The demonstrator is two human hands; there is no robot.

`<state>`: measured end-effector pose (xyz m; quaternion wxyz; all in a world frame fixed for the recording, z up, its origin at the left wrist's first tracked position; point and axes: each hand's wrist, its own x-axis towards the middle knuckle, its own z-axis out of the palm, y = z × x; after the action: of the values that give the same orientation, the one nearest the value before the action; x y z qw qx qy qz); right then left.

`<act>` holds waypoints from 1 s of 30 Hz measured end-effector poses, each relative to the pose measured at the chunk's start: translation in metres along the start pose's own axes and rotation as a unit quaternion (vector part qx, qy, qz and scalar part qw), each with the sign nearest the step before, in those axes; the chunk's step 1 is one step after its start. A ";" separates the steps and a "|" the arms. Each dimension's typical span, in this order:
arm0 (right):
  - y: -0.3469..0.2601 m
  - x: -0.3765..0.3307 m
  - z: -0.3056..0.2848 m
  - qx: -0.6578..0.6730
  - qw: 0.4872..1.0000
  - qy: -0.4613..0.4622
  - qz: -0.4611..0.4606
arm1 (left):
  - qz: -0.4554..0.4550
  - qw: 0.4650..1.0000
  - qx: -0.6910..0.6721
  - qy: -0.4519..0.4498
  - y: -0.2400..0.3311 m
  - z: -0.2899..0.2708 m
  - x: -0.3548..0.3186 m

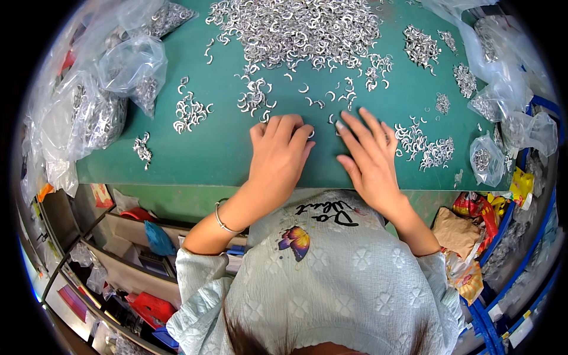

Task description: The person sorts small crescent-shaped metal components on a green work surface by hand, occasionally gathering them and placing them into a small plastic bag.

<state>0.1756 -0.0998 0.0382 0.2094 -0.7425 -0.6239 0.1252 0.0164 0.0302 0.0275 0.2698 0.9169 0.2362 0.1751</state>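
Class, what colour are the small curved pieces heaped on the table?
Silver; the curved pieces show best in the head view.

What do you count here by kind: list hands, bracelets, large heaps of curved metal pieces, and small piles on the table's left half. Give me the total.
Hands: 2 (left hand, right hand)
Bracelet: 1
Large heap: 1
Small piles: 3 (leftmost pile, middle pile, pile just beyond the left hand)
Total: 7
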 end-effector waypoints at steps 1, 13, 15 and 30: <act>0.001 -0.005 -0.001 0.013 1.000 -0.004 -0.007 | 0.009 1.000 -0.006 -0.007 -0.001 0.003 -0.002; 0.015 -0.011 0.001 -0.011 0.994 0.105 -0.002 | 0.027 0.998 -0.052 -0.026 0.004 0.003 -0.004; 0.020 -0.009 0.001 0.004 0.996 0.094 -0.009 | 0.027 0.998 -0.049 -0.012 0.004 0.007 -0.002; 0.000 -0.003 0.011 0.026 0.994 0.030 -0.104 | -0.025 0.995 -0.100 0.014 0.004 0.000 -0.002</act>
<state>0.1701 -0.1013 0.0282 0.2592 -0.6711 -0.6878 0.0971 0.0163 0.0263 0.0290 0.3609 0.8766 0.2440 0.2044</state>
